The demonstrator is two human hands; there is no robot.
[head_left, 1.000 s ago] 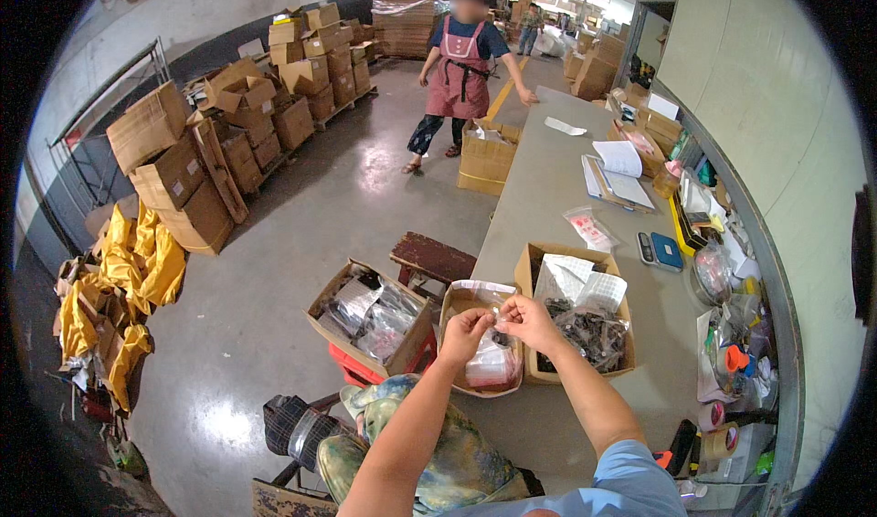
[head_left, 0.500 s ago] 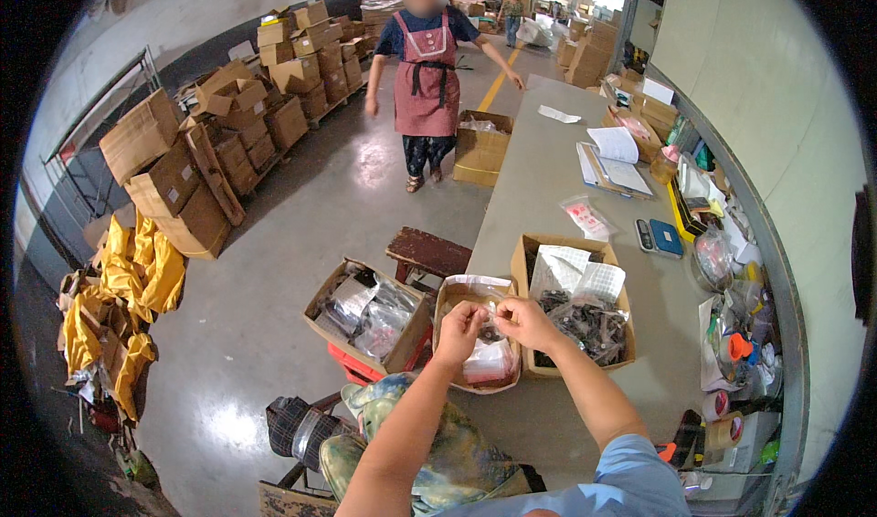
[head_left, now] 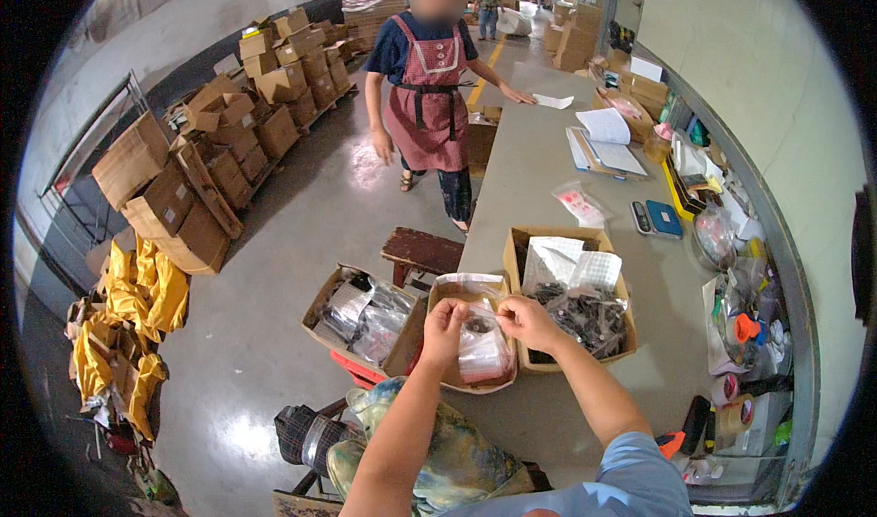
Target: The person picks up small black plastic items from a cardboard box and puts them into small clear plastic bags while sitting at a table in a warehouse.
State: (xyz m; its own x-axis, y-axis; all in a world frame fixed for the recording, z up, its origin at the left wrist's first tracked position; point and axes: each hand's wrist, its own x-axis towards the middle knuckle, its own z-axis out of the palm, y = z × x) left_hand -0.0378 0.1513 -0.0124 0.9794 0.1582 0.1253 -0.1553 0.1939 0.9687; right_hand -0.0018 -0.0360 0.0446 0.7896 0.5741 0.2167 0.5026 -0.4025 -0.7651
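1. The left hand (head_left: 444, 329) and right hand (head_left: 530, 322) each had fingertips pinched on the clear bag (head_left: 480, 314), about equally near.
2. It lay between them, over the small carton (head_left: 449, 289), its upper edge running left to right.

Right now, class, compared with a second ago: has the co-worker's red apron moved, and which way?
Yes: the red apron has come closer to the wooden bench, down the picture.

left grip (head_left: 445, 325) + right grip (head_left: 524, 320): pinch clear bag (head_left: 481, 311) | below: open carton (head_left: 457, 292) | beyond: aproned co-worker (head_left: 425, 120)
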